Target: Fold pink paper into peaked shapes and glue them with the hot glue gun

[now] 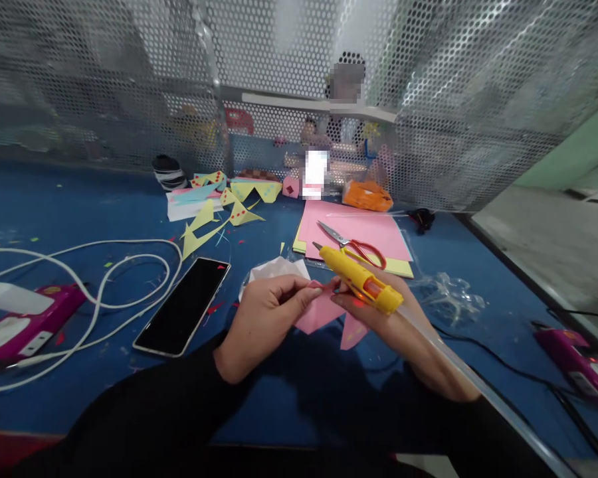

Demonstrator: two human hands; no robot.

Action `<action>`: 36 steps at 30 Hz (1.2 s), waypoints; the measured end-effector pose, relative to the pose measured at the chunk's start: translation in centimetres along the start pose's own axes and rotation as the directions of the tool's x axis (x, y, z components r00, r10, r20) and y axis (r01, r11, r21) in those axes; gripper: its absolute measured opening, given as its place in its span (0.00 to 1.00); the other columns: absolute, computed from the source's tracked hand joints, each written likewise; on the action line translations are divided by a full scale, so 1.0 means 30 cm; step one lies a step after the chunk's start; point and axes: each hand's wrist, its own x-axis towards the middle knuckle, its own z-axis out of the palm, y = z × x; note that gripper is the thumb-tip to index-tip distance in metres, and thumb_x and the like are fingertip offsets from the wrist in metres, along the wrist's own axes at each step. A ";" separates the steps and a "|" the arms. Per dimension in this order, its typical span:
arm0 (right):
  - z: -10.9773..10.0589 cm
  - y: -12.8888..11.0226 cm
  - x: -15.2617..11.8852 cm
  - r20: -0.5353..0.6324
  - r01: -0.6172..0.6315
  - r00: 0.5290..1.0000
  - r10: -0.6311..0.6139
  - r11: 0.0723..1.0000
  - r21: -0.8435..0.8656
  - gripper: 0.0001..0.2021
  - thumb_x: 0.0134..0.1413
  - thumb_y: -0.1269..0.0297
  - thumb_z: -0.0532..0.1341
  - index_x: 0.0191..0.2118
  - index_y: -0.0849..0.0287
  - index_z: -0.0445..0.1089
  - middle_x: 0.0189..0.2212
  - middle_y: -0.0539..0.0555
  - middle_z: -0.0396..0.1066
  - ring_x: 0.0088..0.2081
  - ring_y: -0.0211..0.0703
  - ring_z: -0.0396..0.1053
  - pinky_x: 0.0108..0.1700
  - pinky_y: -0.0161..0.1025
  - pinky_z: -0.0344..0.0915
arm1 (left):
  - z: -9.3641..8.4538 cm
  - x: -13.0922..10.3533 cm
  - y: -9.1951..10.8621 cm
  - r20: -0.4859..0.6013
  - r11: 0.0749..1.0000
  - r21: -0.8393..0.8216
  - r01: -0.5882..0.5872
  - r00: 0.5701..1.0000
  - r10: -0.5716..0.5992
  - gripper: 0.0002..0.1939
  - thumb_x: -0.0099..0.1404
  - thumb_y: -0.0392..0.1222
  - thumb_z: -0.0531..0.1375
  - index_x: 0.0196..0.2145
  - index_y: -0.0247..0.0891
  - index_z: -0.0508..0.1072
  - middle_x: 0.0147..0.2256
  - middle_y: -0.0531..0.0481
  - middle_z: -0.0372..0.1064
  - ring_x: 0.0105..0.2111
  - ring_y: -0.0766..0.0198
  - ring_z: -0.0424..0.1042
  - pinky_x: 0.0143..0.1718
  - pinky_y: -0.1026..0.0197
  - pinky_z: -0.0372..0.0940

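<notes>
Between thumb and index finger, my left hand (pixel 266 318) pinches the edge of a folded piece of pink paper (pixel 316 312). My right hand (pixel 386 322) is closed around a yellow hot glue gun (pixel 356 275), its nozzle pointing up and left and a clear glue stick trailing from its back. The right fingertips also touch the pink paper, close to the left thumb. A pink flap with pale spots hangs below the right fingers. Just beyond the hands, red-handled scissors (pixel 363 252) lie on a stack of pink and yellow paper sheets (pixel 306 226).
A black-screened phone (pixel 182 309) lies left of my hands, beside a looped white cable (pixel 97 302) and a purple power strip (pixel 44 322). Cut yellow paper shapes (pixel 242 212) lie further back. Crumpled clear plastic (pixel 451 299) is at right. A perforated metal screen (pixel 299 66) borders the table.
</notes>
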 end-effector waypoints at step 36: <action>-0.018 0.005 -0.009 -0.097 -0.011 0.995 0.018 0.997 0.075 0.05 0.46 0.67 0.68 0.28 0.55 0.70 0.28 0.47 0.72 0.31 0.40 0.71 0.36 0.39 0.68 | -0.012 0.002 0.019 -0.257 0.992 0.071 -0.109 0.959 0.124 0.15 0.58 0.45 0.67 0.43 0.41 0.79 0.42 0.48 0.78 0.36 0.62 0.75 0.34 0.64 0.68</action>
